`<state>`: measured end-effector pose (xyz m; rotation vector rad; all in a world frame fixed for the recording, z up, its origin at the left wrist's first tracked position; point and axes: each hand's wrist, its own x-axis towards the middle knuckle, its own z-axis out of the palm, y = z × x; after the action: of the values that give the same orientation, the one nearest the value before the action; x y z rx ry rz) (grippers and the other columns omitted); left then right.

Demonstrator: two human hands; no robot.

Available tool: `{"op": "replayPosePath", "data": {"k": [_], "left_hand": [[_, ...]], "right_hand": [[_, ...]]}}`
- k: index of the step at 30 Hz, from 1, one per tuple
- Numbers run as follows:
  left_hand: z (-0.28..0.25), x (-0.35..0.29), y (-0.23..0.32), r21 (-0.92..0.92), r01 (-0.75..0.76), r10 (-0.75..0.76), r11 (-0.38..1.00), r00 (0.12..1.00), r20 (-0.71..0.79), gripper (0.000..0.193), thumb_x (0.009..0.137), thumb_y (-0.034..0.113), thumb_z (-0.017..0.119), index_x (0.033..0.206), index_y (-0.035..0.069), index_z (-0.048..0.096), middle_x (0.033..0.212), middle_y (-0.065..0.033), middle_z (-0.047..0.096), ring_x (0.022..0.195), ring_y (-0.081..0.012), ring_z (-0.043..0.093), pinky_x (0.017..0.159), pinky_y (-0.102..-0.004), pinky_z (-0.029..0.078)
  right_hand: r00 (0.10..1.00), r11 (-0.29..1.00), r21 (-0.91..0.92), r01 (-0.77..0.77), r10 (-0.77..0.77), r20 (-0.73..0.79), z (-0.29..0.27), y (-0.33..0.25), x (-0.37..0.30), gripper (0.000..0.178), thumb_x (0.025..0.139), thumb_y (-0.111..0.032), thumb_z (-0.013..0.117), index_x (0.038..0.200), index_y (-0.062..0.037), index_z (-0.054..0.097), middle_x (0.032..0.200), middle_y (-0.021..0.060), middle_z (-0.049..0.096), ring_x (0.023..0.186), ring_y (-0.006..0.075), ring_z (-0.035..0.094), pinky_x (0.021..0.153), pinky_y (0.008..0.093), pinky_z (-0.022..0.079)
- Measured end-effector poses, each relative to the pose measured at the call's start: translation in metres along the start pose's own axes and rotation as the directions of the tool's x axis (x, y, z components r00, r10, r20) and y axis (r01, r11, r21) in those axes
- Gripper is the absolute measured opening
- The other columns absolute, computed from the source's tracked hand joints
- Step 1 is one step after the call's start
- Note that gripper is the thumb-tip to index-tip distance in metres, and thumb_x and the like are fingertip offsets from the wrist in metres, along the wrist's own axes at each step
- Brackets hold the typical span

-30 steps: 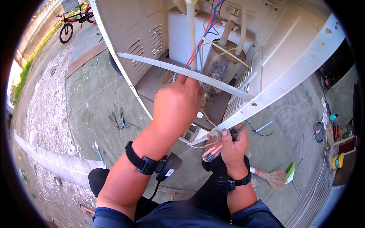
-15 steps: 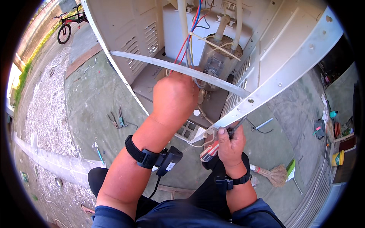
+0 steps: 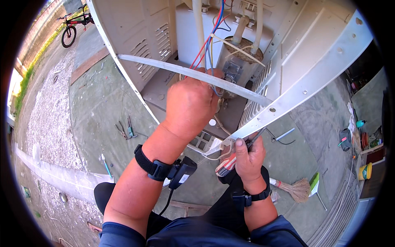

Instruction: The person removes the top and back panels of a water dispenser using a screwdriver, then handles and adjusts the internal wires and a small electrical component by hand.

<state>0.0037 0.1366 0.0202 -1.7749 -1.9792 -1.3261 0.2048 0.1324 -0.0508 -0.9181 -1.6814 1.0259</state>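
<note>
My left hand reaches behind a pale metal crossbar into a white appliance casing. Its fingers are closed at the lower ends of several red and blue wires; the fingertips are partly hidden. Behind it stands a motor-like unit with a round brown top and pale hoses. Outside the casing's near corner, my right hand is closed on a slim dark tool, thumb on top; its exact kind is hard to make out. A pale cord hangs next to that hand.
Loose hand tools lie on the green-grey floor to the left. A straw broom and a green-and-white dustpan are at the lower right. A bicycle stands at the far left. One patterned shoe is below the casing.
My left hand has shifted very slightly, and the wires and a pale cable tie moved a little to the right. My right hand stays nearly where it was.
</note>
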Motion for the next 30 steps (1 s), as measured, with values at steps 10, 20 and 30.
{"op": "replayPosePath", "data": {"k": [10, 20, 30], "left_hand": [[-0.006, 0.009, -0.005, -0.037, -0.020, 0.023, 0.999, 0.996, 0.082, 0.018, 0.082, 0.007, 0.068, 0.098, 0.007, 0.062, 0.083, -0.0165, 0.066, 0.075, -0.0386, 0.064, 0.064, -0.0427, 0.052], [-0.008, 0.009, -0.008, 0.042, -0.061, 0.056, 0.997, 0.992, 0.113, 0.025, 0.077, 0.005, 0.069, 0.101, 0.006, 0.061, 0.085, -0.0176, 0.066, 0.075, -0.0388, 0.064, 0.064, -0.0432, 0.052], [-0.006, 0.008, -0.012, 0.048, -0.105, 0.103, 0.993, 0.993, 0.055, 0.026, 0.077, 0.007, 0.072, 0.101, 0.007, 0.062, 0.084, -0.0151, 0.066, 0.073, -0.0363, 0.065, 0.062, -0.0417, 0.052]], "right_hand": [[1.000, 1.000, 0.000, 0.014, -0.014, -0.001, 0.000, 0.003, 0.000, 0.015, 0.091, -0.012, 0.066, 0.092, -0.0027, 0.054, 0.072, 0.0045, 0.063, 0.062, 0.0112, 0.059, 0.059, 0.0275, 0.048], [1.000, 0.999, -0.027, 0.023, -0.023, 0.000, 0.000, -0.003, 0.001, 0.014, 0.092, -0.012, 0.065, 0.092, -0.0029, 0.055, 0.070, 0.0035, 0.062, 0.061, 0.0103, 0.059, 0.057, 0.0268, 0.047], [1.000, 0.999, -0.031, 0.009, -0.009, -0.001, 0.000, -0.007, 0.001, 0.012, 0.092, -0.011, 0.064, 0.092, -0.0026, 0.055, 0.069, 0.0028, 0.062, 0.060, 0.0098, 0.058, 0.057, 0.0264, 0.047]]}}
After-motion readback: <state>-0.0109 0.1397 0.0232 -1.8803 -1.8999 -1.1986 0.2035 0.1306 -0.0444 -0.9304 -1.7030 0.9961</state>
